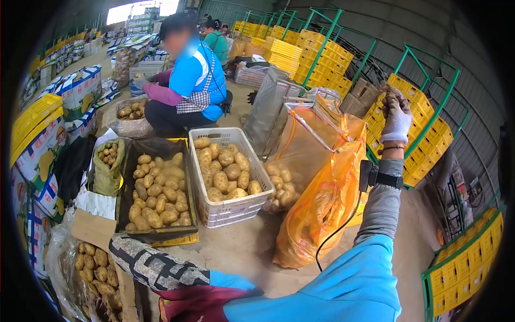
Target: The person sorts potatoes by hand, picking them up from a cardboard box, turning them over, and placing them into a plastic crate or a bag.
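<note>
The potatoes (pixel 99 268) lie in a cardboard carton (pixel 129 295) at the person's lower left, its long axis running away from the body. The left hand (pixel 98 308), mostly hidden low among them, is nearer; whether it grips one, I cannot tell. The gloved right hand (pixel 397 115) is raised well apart, right of an orange sack (pixel 319 220), fingers bent, contents unclear.

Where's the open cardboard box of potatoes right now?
In the head view, the cardboard box sits at lower left, beside the patterned left sleeve and nearer than the black-lined crate.
</note>
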The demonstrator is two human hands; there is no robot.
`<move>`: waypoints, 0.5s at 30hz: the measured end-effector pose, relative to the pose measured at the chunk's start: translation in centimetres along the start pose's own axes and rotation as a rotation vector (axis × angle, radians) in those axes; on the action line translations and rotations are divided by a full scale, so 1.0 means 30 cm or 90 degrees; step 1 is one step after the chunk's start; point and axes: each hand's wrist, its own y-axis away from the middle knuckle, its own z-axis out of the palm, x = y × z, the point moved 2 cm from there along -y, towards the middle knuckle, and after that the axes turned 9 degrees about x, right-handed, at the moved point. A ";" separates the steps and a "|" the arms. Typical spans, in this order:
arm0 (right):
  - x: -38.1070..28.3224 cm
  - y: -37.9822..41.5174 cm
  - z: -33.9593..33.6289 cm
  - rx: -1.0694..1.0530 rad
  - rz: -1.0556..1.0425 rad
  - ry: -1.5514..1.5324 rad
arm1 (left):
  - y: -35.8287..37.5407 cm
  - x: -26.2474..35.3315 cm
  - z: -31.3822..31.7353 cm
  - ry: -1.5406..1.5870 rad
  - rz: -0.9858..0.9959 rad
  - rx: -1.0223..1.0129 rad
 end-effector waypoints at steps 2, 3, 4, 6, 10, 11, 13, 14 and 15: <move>0.022 0.002 -0.093 0.030 0.022 -0.005 | 0.010 -0.006 0.003 -0.007 -0.006 0.004; 0.046 0.005 -0.135 0.033 0.022 0.004 | 0.012 -0.003 -0.005 -0.006 -0.006 0.004; 0.074 0.008 -0.172 0.034 0.021 0.013 | 0.013 -0.002 -0.005 -0.008 -0.007 0.004; 0.164 0.022 -0.224 0.031 0.036 0.041 | 0.017 -0.003 -0.008 -0.009 -0.007 0.007; 0.378 0.068 -0.304 -0.127 0.198 0.235 | 0.030 -0.013 -0.037 -0.011 -0.006 0.008; 0.401 0.097 -0.317 -0.212 0.275 0.356 | 0.035 -0.017 -0.034 -0.010 -0.007 0.011; 0.387 0.164 -0.324 -0.427 0.348 0.686 | 0.039 -0.025 -0.040 -0.008 -0.010 0.011; 0.347 0.194 -0.313 -0.555 0.335 0.896 | 0.038 -0.033 -0.045 -0.006 -0.009 0.009; 0.317 0.211 -0.304 -0.582 0.315 1.023 | 0.036 -0.041 -0.052 -0.003 -0.010 0.008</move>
